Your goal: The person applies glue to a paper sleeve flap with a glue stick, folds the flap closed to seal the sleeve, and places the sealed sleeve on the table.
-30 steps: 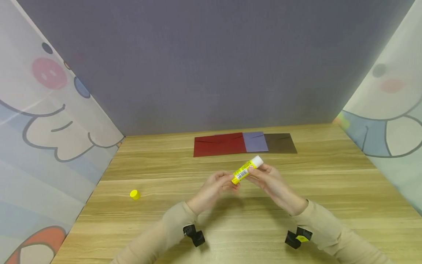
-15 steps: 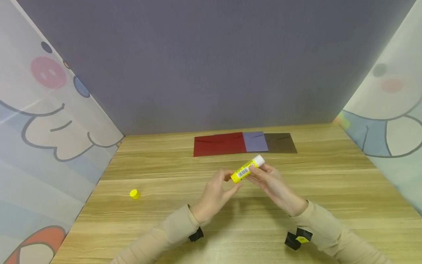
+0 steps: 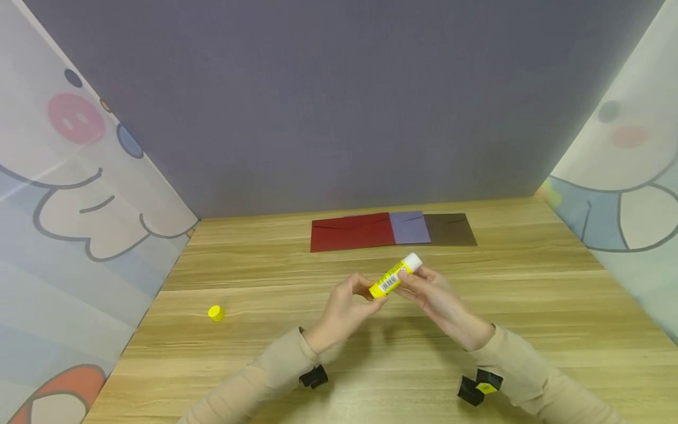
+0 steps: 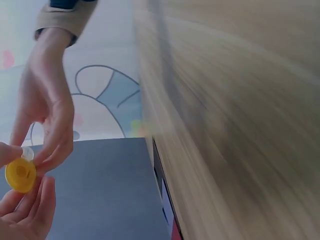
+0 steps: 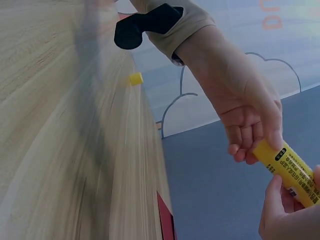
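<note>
A yellow glue stick [image 3: 392, 279] with a white upper end is held above the table, slanting up to the right. My right hand [image 3: 439, 303] grips its body between thumb and fingers. My left hand [image 3: 341, 312] pinches the lower yellow end, thumb below and fingers above. In the left wrist view the round yellow base of the glue stick [image 4: 21, 176] faces the camera. The right wrist view has the left thumb lying on the printed glue stick [image 5: 287, 170]. Its yellow cap [image 3: 216, 312] stands apart on the table at the left.
Red [image 3: 352, 232], lilac [image 3: 411, 228] and brown [image 3: 451, 229] envelopes overlap in a row at the back of the wooden table [image 3: 254, 253]. A grey panel [image 3: 360, 106] rises behind, and printed cartoon screens stand at both sides.
My left hand has turned and taken a fresh hold on the glue stick's lower end. The right hand keeps its grip, and the glue stick has shifted only slightly.
</note>
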Demonstrator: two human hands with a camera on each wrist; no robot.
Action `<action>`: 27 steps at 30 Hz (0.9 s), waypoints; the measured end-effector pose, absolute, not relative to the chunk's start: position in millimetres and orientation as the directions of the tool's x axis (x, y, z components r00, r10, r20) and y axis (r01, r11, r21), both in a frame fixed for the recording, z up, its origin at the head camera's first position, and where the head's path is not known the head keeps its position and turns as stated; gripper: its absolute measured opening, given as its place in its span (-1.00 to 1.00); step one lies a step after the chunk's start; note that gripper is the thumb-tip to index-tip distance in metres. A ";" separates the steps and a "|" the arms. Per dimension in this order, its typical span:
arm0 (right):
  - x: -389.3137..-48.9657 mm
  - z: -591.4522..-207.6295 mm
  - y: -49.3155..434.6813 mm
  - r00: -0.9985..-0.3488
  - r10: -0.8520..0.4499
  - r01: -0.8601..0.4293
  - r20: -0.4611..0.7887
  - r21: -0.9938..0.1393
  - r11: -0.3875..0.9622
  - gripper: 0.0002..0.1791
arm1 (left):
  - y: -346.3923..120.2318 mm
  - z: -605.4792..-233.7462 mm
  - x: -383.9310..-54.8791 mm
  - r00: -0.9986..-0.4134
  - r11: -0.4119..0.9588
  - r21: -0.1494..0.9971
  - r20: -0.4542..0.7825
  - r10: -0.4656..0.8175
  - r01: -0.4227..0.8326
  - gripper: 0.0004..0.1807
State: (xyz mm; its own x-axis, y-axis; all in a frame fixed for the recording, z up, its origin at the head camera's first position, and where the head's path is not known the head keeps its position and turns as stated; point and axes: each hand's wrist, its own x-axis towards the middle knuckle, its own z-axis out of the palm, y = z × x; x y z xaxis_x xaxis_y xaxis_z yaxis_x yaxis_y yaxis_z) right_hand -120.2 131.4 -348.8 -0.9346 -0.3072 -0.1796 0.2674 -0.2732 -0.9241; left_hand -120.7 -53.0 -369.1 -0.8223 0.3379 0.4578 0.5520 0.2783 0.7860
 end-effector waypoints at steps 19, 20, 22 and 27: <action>-121.7 -350.4 138.0 -0.916 -0.391 0.227 -0.089 -0.919 -0.322 -0.48 | -60.8 -364.7 -132.2 -0.845 -0.110 0.976 -0.105 0.524 -0.189 -0.89; -121.5 -350.3 138.5 -0.914 -0.399 0.220 -0.076 -0.918 -0.330 -0.53 | -61.0 -365.1 -132.1 -0.833 -0.131 0.969 -0.105 0.544 -0.208 -0.93; -121.1 -350.3 139.1 -0.909 -0.412 0.210 -0.054 -0.915 -0.344 -0.61 | -61.6 -366.0 -131.7 -0.804 -0.173 0.955 -0.097 0.587 -0.242 -0.99; -120.7 -349.9 139.5 -0.902 -0.431 0.198 -0.023 -0.910 -0.365 -0.76 | -62.2 -369.1 -131.6 -0.743 -0.247 0.917 -0.074 0.665 -0.313 -0.85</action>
